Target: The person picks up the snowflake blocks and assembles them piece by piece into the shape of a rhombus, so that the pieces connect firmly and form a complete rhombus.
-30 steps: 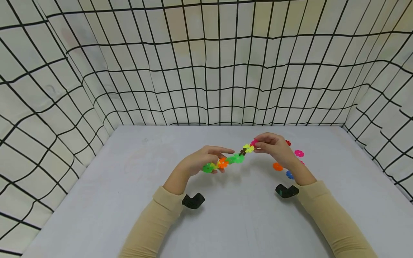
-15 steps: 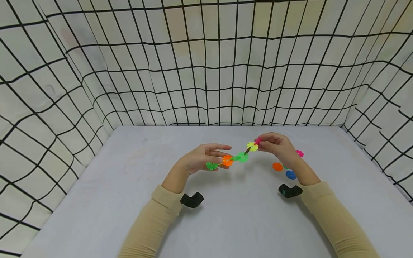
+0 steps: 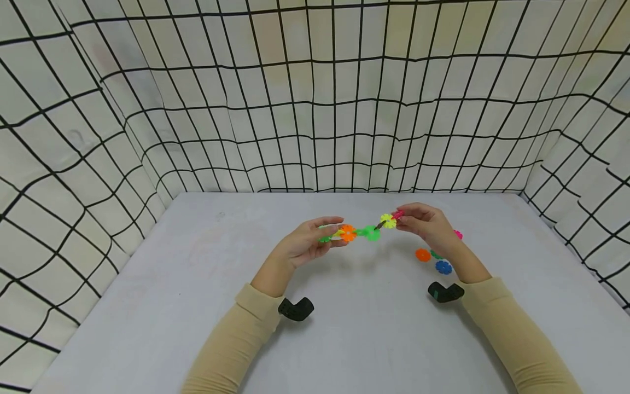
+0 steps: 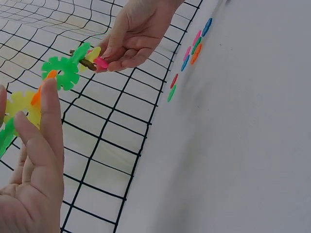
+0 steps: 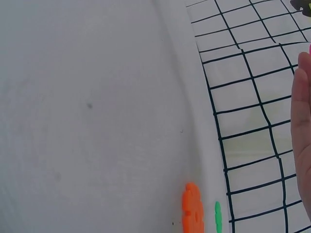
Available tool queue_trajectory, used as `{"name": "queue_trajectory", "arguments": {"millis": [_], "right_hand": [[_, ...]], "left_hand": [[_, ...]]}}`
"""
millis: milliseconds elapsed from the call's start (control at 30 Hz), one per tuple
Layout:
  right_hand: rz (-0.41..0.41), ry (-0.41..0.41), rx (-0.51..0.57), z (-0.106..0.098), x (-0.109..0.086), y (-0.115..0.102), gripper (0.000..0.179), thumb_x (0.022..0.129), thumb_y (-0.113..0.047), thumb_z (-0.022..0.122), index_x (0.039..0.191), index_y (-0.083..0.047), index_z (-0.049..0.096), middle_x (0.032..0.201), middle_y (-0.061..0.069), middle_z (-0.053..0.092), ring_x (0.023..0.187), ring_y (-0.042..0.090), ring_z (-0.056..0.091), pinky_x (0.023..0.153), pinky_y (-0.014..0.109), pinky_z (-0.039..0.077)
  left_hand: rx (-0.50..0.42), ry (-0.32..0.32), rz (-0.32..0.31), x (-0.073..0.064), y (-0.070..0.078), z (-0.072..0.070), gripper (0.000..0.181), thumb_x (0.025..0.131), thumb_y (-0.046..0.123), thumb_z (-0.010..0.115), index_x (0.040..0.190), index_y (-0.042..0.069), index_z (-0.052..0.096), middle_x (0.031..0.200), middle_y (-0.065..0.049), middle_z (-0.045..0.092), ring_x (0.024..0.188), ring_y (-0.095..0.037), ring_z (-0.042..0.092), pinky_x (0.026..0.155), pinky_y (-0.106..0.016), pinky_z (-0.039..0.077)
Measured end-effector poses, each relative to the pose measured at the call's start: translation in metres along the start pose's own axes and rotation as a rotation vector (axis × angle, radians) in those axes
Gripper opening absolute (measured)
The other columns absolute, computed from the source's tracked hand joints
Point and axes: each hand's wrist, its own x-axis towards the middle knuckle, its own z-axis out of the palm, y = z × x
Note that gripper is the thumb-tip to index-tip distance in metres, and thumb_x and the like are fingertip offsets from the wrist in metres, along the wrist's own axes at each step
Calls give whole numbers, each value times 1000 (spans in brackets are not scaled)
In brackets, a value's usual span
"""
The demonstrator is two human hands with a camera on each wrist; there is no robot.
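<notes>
Stretched between two hands, clear of the white bench to judge by the faint shadow below: a chain of flower-shaped pieces, climbing from the left hand towards a point between 2 and 3 o'clock. At the 9 o'clock end, about the green end piece, the left hand, fingers fairly long and lightly gripping the chain, probably to steady it without straining the joints. At the far end, the right hand, thumb and fingertips pinching the pink end piece, likely for fine control at the tip. Depth of the joint there: cannot tell.

Lying flat at 4 to 6 o'clock from the right hand, loose pieces, presumably for easy reach from that side.

Counted in the chain, eight: three green, two yellow, one orange, one brown, one pink. Counted loose on the bench in the left wrist view, also eight: two blue pieces, two pink pieces, two loose green pieces, one loose orange piece, one red piece. Only four visible from the head, probably because of the right hand and forearm. Also two tan sleeves, two black wrist mounts, and, at 12 o'clock, a black net.
</notes>
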Motion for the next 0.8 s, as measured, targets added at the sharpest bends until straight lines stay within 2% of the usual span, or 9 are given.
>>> {"name": "queue_trajectory", "arguments": {"millis": [100,200,367,467,567,667,800], "right_hand": [[-3,-1,-15,-4,0,0,21,103,1,58,122,1,67,111,1,72,101,15,71,90,29,55],[10,0,-81,-11,-1,0,23,104,-5,60,125,-1,66,119,6,69,103,15,71,92,29,55],[113,6,-293,-28,-5,-4,42,104,-18,63,138,4,54,137,21,60,108,12,69,94,25,53],[174,-44,-402,-38,-8,-5,46,104,-20,63,141,5,52,139,24,58,110,15,68,93,24,53],[210,-125,-474,-45,-12,-7,41,103,-14,63,137,6,56,136,25,60,112,25,66,92,27,54],[254,-208,-601,-49,-15,-9,34,100,-13,68,129,3,65,125,19,66,108,29,63,90,31,54],[293,-299,-820,-48,-15,-8,28,93,-18,76,117,-4,72,106,5,67,97,24,57,81,32,50]], "left_hand": [[-62,1,7,1,-1,1,40,108,7,51,147,-2,47,123,-8,64,90,-15,73,58,-8,47],[-106,-6,27,2,-1,0,44,110,6,47,151,-5,41,135,-13,59,95,-17,73,60,-7,47],[-164,-6,77,5,-2,-2,46,109,-1,45,153,-10,36,156,-18,41,97,-20,74,70,-9,51],[-188,-12,103,6,-2,-5,46,108,-5,42,153,-11,34,160,-19,34,96,-21,74,77,-12,53],[-203,-35,109,5,-1,-8,48,107,-8,39,155,-10,31,161,-22,32,97,-21,74,83,-15,53],[-205,-65,107,4,1,-9,50,107,-10,37,156,-8,28,162,-25,28,100,-21,73,89,-18,52],[-222,-89,108,2,2,-9,52,107,-11,34,158,-5,27,165,-22,23,104,-23,73,93,-21,51]]}}
